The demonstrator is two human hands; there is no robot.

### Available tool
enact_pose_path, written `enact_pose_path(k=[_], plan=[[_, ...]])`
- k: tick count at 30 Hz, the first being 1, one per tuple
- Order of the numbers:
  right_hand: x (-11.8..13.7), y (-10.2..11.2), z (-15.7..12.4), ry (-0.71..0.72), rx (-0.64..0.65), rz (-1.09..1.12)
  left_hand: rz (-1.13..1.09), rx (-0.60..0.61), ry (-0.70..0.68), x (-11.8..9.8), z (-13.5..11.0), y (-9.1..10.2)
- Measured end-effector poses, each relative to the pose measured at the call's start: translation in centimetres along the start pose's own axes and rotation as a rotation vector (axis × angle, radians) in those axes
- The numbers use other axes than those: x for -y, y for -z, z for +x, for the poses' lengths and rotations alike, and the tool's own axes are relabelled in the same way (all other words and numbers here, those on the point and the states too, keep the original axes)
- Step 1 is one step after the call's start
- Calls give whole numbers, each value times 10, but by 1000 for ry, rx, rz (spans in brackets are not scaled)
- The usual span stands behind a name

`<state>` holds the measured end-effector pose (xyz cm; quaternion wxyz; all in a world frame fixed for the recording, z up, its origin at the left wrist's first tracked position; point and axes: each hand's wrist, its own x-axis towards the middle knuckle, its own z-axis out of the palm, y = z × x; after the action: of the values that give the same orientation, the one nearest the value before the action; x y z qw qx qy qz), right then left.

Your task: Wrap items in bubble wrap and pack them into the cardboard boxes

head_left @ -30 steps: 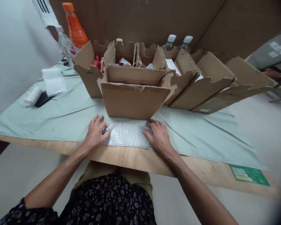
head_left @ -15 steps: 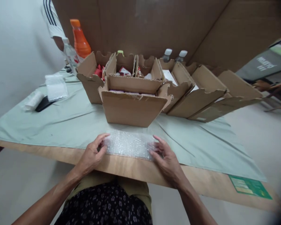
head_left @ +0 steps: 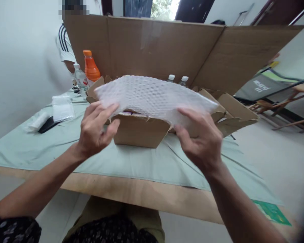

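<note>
A sheet of bubble wrap (head_left: 147, 92) hangs in the air, bowed upward in the middle, between my two hands. My left hand (head_left: 97, 126) is closed on its left end, thumb below and fingers above. At the other end my right hand (head_left: 199, 136) grips it in the same way, slightly blurred. Just beyond and below the sheet stands a small open cardboard box (head_left: 140, 131), whose contents are mostly covered. The bubble wrap also hides most of the row of boxes behind it.
An orange-capped bottle (head_left: 91, 67) and a clear bottle (head_left: 79, 79) stand at back left. Folded bubble wrap (head_left: 62, 108) and a roll (head_left: 38, 121) lie on the left. Tall cardboard (head_left: 187, 47) closes the back. A person's sleeve (head_left: 66, 44) shows beyond, and a folding chair (head_left: 266, 84) stands right.
Both hands have raised the bubble wrap from the table's front edge, forward and up, to above the small box. The view has tilted up, showing more of the room.
</note>
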<state>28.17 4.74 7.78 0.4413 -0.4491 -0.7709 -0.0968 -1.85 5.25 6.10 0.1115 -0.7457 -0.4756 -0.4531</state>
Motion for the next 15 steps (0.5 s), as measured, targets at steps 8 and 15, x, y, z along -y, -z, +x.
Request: enact_pose_path(k=[8, 15], plan=[[-52, -35, 111, -13, 925, -12, -92, 815, 299, 35, 94, -22], [-46, -66, 134, -47, 1291, -151, -278, 1301, 432, 40, 115, -37]])
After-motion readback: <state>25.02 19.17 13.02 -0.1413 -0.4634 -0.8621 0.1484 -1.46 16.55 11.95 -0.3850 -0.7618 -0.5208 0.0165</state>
